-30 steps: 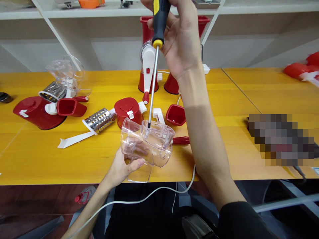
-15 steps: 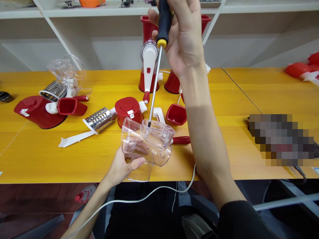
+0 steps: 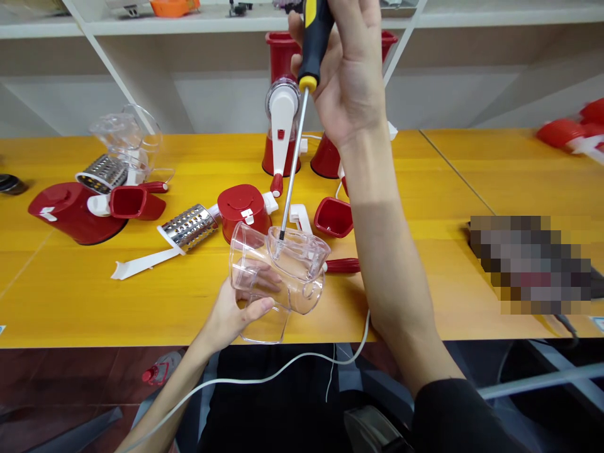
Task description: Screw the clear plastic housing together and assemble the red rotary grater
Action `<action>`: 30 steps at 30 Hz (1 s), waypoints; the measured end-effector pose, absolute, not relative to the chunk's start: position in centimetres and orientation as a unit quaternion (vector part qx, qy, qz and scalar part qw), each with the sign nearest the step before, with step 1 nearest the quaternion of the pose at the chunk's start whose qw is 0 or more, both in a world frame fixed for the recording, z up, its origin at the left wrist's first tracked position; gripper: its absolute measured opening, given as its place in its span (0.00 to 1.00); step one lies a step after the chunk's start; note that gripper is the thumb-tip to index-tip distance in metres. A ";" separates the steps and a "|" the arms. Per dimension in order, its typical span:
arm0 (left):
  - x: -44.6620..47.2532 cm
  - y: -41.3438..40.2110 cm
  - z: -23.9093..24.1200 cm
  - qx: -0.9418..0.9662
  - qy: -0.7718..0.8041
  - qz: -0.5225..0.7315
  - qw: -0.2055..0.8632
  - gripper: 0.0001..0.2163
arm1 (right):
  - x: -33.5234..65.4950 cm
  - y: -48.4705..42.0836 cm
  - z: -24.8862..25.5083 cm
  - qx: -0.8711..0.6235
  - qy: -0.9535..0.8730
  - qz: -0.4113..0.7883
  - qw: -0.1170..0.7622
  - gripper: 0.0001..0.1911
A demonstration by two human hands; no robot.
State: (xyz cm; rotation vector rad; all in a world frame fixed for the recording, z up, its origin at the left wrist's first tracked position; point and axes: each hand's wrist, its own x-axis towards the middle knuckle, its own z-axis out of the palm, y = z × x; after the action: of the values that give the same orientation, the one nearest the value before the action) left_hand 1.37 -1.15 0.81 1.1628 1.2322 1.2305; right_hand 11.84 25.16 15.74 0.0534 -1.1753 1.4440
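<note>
1. Up top, the right hand [image 3: 349,82] has its fingers wrapped round the grip of a black-and-yellow screwdriver [image 3: 307,82], the grip's upper end running out of view.
2. Down from those fingers slants the long metal shaft, leaning a little, its dark tip inside the oval opening of the clear plastic housing [image 3: 283,277]; whether it meets a screw, I cannot tell.
3. And the housing? Right in the grasp of the left hand [image 3: 231,318]: thumb across the near side, other fingers showing through the see-through wall, wide round mouth above them.
4. It sits at the front edge of the yellow table [image 3: 155,314]; contact with the surface is hard to make out.
5. Just beyond the left fingers stands a red base [image 3: 241,207], and farther left lies a perforated metal drum [image 3: 191,228] with a white strip [image 3: 146,263] near it.
6. To the right of the left fingers, past the housing, a red handle [image 3: 343,266] runs in behind the right forearm; beyond it sit a red cup [image 3: 334,217] and a white crank arm [image 3: 300,218].
7. Below and left of the right fingers, farther back, an assembled red-and-white grinder [image 3: 284,119] stands upright.
8. Beneath the left fingers, a white cable [image 3: 292,357] loops across in front of the table.
</note>
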 end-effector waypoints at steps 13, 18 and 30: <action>1.3 -1.2 0.6 0.483 0.506 0.505 0.505 0.23 | 11.9 25.0 15.9 -0.028 -0.531 0.602 0.596 0.08; 1.3 -1.2 0.7 0.476 0.514 0.503 0.506 0.24 | 12.0 25.0 15.7 -0.024 -0.527 0.597 0.604 0.11; 1.5 -1.2 1.1 0.478 0.520 0.502 0.499 0.23 | 11.5 24.1 16.0 -0.019 -0.489 0.632 0.601 0.11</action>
State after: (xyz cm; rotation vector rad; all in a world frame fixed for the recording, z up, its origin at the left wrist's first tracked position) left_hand 1.52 -1.16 1.11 1.1573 1.2575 1.2159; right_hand 11.54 24.15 15.96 -0.0431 -1.1344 1.4644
